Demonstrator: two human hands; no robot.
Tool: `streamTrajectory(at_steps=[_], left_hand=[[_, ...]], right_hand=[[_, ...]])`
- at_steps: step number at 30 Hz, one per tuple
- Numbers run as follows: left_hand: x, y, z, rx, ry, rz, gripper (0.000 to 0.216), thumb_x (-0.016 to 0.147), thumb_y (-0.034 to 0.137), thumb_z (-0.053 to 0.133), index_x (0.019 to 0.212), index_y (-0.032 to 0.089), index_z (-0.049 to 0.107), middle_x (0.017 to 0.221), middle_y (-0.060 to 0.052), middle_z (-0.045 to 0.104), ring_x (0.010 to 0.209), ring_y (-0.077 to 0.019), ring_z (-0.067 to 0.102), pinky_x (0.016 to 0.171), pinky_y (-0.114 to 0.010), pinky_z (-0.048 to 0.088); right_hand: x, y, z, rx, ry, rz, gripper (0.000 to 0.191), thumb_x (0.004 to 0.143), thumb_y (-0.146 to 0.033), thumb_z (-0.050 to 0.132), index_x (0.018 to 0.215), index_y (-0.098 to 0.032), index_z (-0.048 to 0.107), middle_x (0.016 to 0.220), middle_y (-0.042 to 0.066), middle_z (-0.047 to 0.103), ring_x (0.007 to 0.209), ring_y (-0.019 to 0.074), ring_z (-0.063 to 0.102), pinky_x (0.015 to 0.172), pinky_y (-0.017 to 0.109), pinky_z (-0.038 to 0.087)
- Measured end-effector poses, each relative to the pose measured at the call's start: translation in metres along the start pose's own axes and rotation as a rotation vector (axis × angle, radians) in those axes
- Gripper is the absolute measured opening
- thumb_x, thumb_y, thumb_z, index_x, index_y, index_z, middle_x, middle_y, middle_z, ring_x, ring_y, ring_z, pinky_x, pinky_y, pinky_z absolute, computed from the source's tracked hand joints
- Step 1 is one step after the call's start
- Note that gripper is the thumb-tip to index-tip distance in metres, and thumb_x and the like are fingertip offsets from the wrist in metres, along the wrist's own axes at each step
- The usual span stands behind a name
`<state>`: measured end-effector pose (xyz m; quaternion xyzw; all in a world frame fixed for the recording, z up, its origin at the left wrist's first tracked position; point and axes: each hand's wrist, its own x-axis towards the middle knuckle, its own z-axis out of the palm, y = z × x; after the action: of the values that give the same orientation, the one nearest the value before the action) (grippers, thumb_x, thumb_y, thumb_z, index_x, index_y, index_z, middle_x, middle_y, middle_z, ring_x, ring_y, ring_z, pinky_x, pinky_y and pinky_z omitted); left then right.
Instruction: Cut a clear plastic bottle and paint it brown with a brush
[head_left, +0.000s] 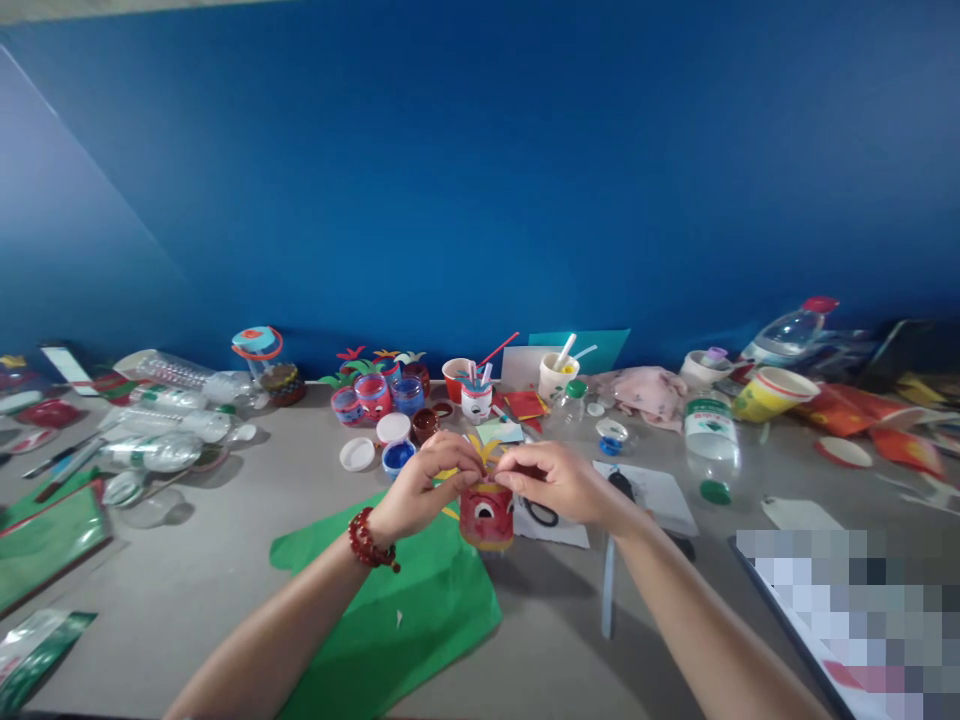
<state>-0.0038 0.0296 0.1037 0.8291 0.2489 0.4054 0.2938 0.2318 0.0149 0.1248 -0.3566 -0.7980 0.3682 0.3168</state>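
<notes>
A small red-painted pot with a face (486, 516) stands on a green paper sheet (409, 600) in the middle of the grey table (187, 570). Yellow paper strips (480, 447) stick up from its top. My left hand (429, 486), with a red bead bracelet on the wrist, pinches the yellow strips at the pot's left rim. My right hand (559, 482) pinches at the right rim, fingers closed. Both hands meet just above the pot.
Painted pots with paper leaves (373, 392), paint lids (393, 428), cups with brushes (557, 374), scissors on white paper (541, 514), clear bottles at left (161, 420) and right (709, 430), a pink cloth (646, 392), green sheets at left (45, 540).
</notes>
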Motion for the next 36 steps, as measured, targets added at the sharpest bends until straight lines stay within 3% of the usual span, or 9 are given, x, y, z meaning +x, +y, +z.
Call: streamTrajectory(at_steps=[7, 10, 14, 16, 19, 24, 30, 36], left_hand=[[-0.003, -0.017, -0.003, -0.156, 0.018, -0.126, 0.029, 0.095, 0.042, 0.058, 0.086, 0.019, 0.072, 0.108, -0.012, 0.071, 0.109, -0.0256, 0.064, 0.098, -0.045, 0.051], [-0.003, -0.015, -0.002, -0.182, 0.040, -0.152, 0.027, 0.095, 0.042, 0.058, 0.096, 0.020, 0.073, 0.120, -0.012, 0.068, 0.118, -0.0269, 0.061, 0.104, -0.047, 0.047], [-0.010, -0.023, 0.011, -0.228, 0.239, -0.230, 0.038, 0.096, 0.041, 0.056, 0.130, 0.025, 0.058, 0.146, -0.012, 0.052, 0.138, -0.0285, 0.046, 0.113, -0.048, 0.041], [-0.016, -0.032, 0.023, -0.310, 0.361, -0.315, 0.046, 0.096, 0.043, 0.055, 0.139, 0.028, 0.048, 0.152, -0.011, 0.046, 0.137, -0.0278, 0.048, 0.107, -0.045, 0.048], [-0.024, -0.044, 0.039, -0.546, 0.302, -0.431, 0.069, 0.086, 0.045, 0.069, 0.145, 0.033, 0.035, 0.154, -0.013, 0.039, 0.132, -0.0306, 0.053, 0.095, -0.044, 0.056], [-0.027, -0.042, 0.049, -0.829, 0.116, -0.528, 0.102, 0.067, 0.030, 0.089, 0.147, 0.038, 0.027, 0.137, -0.013, 0.053, 0.119, -0.0309, 0.061, 0.090, -0.044, 0.056], [-0.019, -0.027, 0.042, -0.964, 0.077, -0.718, 0.085, 0.069, 0.026, 0.086, 0.138, 0.028, 0.036, 0.114, -0.010, 0.069, 0.103, -0.0272, 0.068, 0.088, -0.041, 0.053], [-0.015, -0.016, 0.035, -1.002, 0.067, -0.802, 0.076, 0.071, 0.025, 0.083, 0.135, 0.025, 0.041, 0.114, -0.010, 0.070, 0.097, -0.0250, 0.070, 0.078, -0.034, 0.053]], right_hand=[[0.009, 0.009, 0.003, 0.165, -0.010, 0.130, 0.029, 0.094, -0.043, 0.058, 0.079, -0.019, 0.065, 0.061, -0.004, 0.054, 0.052, 0.0098, 0.046, 0.049, 0.021, 0.035], [0.010, 0.014, 0.005, 0.201, 0.016, 0.190, 0.030, 0.094, -0.046, 0.058, 0.081, -0.020, 0.064, 0.058, -0.005, 0.053, 0.049, 0.0097, 0.045, 0.047, 0.021, 0.034], [0.012, 0.016, 0.002, 0.177, 0.104, 0.198, 0.032, 0.093, -0.048, 0.059, 0.079, -0.020, 0.062, 0.059, -0.004, 0.056, 0.050, 0.0102, 0.046, 0.047, 0.021, 0.035], [0.013, 0.015, 0.000, 0.145, 0.137, 0.206, 0.031, 0.092, -0.047, 0.059, 0.078, -0.020, 0.062, 0.059, -0.004, 0.055, 0.049, 0.0101, 0.045, 0.046, 0.022, 0.034], [0.013, 0.012, -0.001, 0.089, 0.171, 0.218, 0.030, 0.093, -0.046, 0.058, 0.079, -0.020, 0.062, 0.060, -0.004, 0.055, 0.050, 0.0102, 0.045, 0.047, 0.022, 0.034], [0.012, 0.013, 0.000, 0.015, 0.185, 0.228, 0.028, 0.094, -0.042, 0.057, 0.079, -0.019, 0.062, 0.063, -0.003, 0.057, 0.055, 0.0106, 0.049, 0.051, 0.022, 0.037], [0.013, 0.019, 0.001, -0.045, 0.175, 0.234, 0.027, 0.095, -0.041, 0.055, 0.081, -0.020, 0.063, 0.065, -0.003, 0.059, 0.056, 0.0112, 0.050, 0.053, 0.022, 0.038], [0.013, 0.024, 0.001, -0.059, 0.185, 0.236, 0.028, 0.095, -0.042, 0.055, 0.079, -0.020, 0.063, 0.066, -0.003, 0.059, 0.059, 0.0118, 0.049, 0.056, 0.022, 0.037]])
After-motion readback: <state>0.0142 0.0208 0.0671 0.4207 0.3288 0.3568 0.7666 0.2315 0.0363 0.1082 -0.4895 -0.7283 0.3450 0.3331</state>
